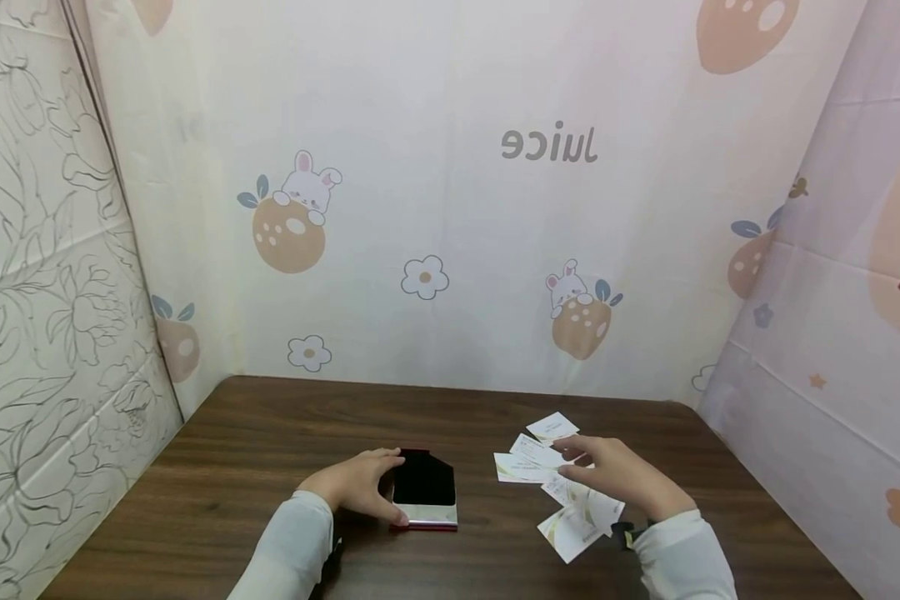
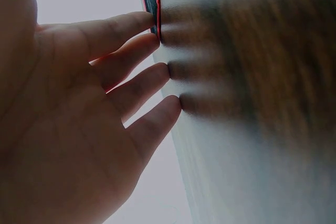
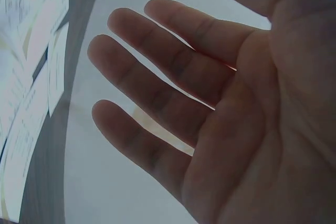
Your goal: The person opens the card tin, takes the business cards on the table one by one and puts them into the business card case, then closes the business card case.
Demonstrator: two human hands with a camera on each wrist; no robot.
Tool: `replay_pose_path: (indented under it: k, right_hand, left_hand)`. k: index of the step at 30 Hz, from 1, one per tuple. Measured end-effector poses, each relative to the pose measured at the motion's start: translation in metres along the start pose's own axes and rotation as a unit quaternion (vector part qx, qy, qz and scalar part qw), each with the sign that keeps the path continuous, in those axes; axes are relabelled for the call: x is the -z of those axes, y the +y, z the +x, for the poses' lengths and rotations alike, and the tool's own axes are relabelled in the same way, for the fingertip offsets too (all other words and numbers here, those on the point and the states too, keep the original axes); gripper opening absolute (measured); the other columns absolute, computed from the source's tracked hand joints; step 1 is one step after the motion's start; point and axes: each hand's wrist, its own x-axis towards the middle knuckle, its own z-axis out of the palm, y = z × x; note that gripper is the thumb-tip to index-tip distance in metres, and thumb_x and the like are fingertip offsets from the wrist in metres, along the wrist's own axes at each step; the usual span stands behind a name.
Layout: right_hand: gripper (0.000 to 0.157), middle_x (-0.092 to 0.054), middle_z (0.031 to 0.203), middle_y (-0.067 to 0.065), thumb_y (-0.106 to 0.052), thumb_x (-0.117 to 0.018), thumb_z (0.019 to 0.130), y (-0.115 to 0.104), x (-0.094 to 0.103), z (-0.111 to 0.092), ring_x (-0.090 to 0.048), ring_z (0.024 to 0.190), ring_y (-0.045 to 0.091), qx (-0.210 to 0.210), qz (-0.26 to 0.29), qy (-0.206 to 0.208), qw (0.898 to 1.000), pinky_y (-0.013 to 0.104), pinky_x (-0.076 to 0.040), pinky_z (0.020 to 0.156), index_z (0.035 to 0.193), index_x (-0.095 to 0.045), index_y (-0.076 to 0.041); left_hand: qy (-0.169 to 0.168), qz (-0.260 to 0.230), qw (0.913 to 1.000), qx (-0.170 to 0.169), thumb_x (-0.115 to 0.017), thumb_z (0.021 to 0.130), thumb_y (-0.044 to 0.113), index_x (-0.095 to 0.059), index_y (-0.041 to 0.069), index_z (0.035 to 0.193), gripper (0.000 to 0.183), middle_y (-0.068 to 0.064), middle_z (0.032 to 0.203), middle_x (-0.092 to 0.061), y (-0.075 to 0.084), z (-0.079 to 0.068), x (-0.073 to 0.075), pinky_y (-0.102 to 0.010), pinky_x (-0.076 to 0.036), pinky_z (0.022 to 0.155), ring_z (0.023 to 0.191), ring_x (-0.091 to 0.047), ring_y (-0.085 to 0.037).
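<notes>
A card case with a black inside, a silver band and a red edge lies on the table. My left hand rests at its left side, thumb on the near corner and index finger by the far corner. In the left wrist view the fingers of the left hand are nearly straight, with tips on the tabletop and against the case's red edge. My right hand hovers over several spread white business cards, its fingers loosely bent. Nothing lies in the right palm in the right wrist view.
The brown wooden table bears the case and cards. Behind it hangs a pale printed curtain. More curtains close the left and right sides.
</notes>
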Motion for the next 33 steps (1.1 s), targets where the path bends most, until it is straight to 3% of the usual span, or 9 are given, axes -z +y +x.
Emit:
replay_pose_path:
  k: [5, 10, 15, 21, 33]
  right_hand:
    - [0.048, -0.066, 0.109, 0.016, -0.032, -0.067, 0.084, 0.012, 0.007, -0.006, -0.060, 0.096, 0.031, -0.020, -0.002, 0.004, 1.000, 0.051, -0.052, 0.079, 0.123, -0.058, -0.007]
    - [0.049, -0.065, 0.107, 0.017, -0.033, -0.074, 0.076, 0.025, 0.012, -0.015, -0.060, 0.094, 0.031, -0.068, -0.010, 0.000, 0.998, 0.050, -0.052, 0.077, 0.115, -0.062, -0.004]
    - [0.050, -0.066, 0.100, 0.013, -0.036, -0.078, 0.070, 0.038, 0.012, -0.019, -0.058, 0.088, 0.027, -0.132, -0.024, -0.019, 0.991, 0.051, -0.051, 0.076, 0.106, -0.065, -0.002]
    - [0.056, -0.063, 0.090, 0.009, -0.040, -0.081, 0.065, 0.053, 0.006, -0.018, -0.055, 0.081, 0.023, -0.174, -0.035, -0.051, 0.983, 0.049, -0.050, 0.075, 0.099, -0.063, 0.000]
    - [0.063, -0.058, 0.079, 0.008, -0.042, -0.083, 0.060, 0.071, -0.008, -0.015, -0.050, 0.072, 0.021, -0.187, -0.034, -0.075, 0.979, 0.043, -0.048, 0.069, 0.092, -0.057, 0.005]
  left_hand:
    - [-0.002, 0.007, 1.0000, 0.002, -0.072, 0.069, 0.059, -0.038, 0.007, 0.141, 0.095, -0.012, 0.150, -0.030, 0.000, 0.001, 0.000, -0.058, -0.030, 0.104, 0.135, -0.023, -0.032]
    - [-0.002, 0.008, 1.0000, 0.002, -0.072, 0.068, 0.060, -0.039, 0.007, 0.141, 0.096, -0.011, 0.150, -0.030, 0.000, 0.001, -0.001, -0.058, -0.031, 0.104, 0.134, -0.023, -0.032]
    - [-0.002, 0.008, 1.0000, 0.002, -0.072, 0.068, 0.060, -0.039, 0.007, 0.141, 0.095, -0.011, 0.150, -0.030, 0.000, 0.001, -0.001, -0.058, -0.031, 0.104, 0.134, -0.024, -0.032]
    - [0.000, 0.003, 1.0000, 0.000, -0.072, 0.068, 0.059, -0.038, 0.007, 0.141, 0.096, -0.012, 0.150, -0.030, -0.001, 0.001, -0.001, -0.059, -0.030, 0.104, 0.135, -0.023, -0.033]
    - [0.001, -0.001, 1.0000, 0.001, -0.072, 0.068, 0.058, -0.039, 0.006, 0.141, 0.095, -0.013, 0.150, -0.030, 0.001, 0.000, 0.000, -0.058, -0.030, 0.105, 0.134, -0.023, -0.033]
